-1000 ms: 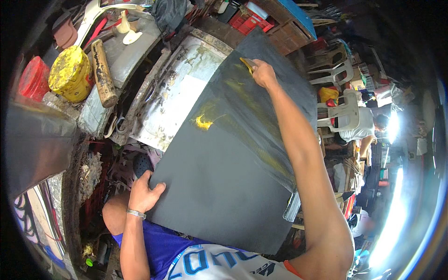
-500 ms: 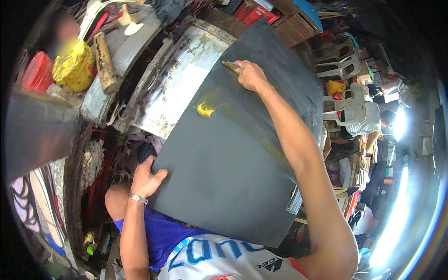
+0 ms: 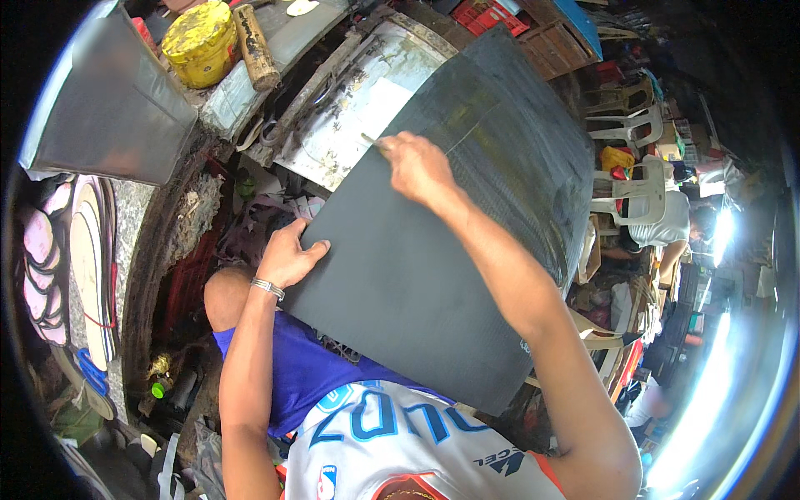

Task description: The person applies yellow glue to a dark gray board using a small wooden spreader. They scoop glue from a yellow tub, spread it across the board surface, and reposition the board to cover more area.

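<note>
A large dark grey sheet (image 3: 392,308) lies tilted across my lap, with dull yellowish smears on its far right part. My left hand (image 3: 292,257) holds the sheet's left edge, thumb on top and the other fingers partly hidden at the edge. Over the far left edge, my right hand (image 3: 417,171) is closed around a thin flat spreader (image 3: 368,138). Only the spreader's tip shows; the fingers cover the rest. A pale, stained work surface (image 3: 333,133) extends beyond that edge.
A yellow-smeared tub (image 3: 200,46) stands at the far left beside a worn wooden club (image 3: 257,52). Cut sole-shaped pieces (image 3: 87,258) and blue-handled scissors (image 3: 92,372) are at left. White plastic chairs (image 3: 646,193) and another person (image 3: 662,221) are at right.
My right hand has swept left and nearer with the spreader, to the sheet's left edge. The bright yellow patch no longer shows. My left hand keeps its hold; the view has shifted.
</note>
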The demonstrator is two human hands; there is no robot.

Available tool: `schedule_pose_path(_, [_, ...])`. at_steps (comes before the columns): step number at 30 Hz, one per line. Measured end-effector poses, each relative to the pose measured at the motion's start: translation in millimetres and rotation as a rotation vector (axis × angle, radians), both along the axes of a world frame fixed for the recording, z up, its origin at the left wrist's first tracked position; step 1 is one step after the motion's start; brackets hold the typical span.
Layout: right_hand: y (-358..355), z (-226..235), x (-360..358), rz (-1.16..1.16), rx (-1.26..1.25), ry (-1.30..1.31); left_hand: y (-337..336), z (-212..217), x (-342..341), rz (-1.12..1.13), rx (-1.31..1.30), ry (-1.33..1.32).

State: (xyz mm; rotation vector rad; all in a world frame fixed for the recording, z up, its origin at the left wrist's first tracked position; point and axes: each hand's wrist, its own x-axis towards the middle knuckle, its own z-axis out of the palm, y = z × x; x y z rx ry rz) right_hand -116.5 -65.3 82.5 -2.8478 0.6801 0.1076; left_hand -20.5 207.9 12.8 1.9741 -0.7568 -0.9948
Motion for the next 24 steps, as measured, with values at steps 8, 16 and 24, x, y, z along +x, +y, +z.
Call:
schedule_pose_path(8, [76.1, 13.1, -19.4, 0.158, 0.292, -0.18, -3.4, -1.0, -2.8, 0.049, -0.058, 0.055])
schedule_pose_path(16, [-111.1, 38.4, -54.8, -0.283, 0.125, -0.137, -5.6, 0.4, -3.5, 0.05, -0.027, 0.109])
schedule_pose_path(24, [-245.7, -2.8, -66.8, -0.523, -0.051, 0.088, -9.8, -2.2, -1.1, 0.076, -0.046, 0.131])
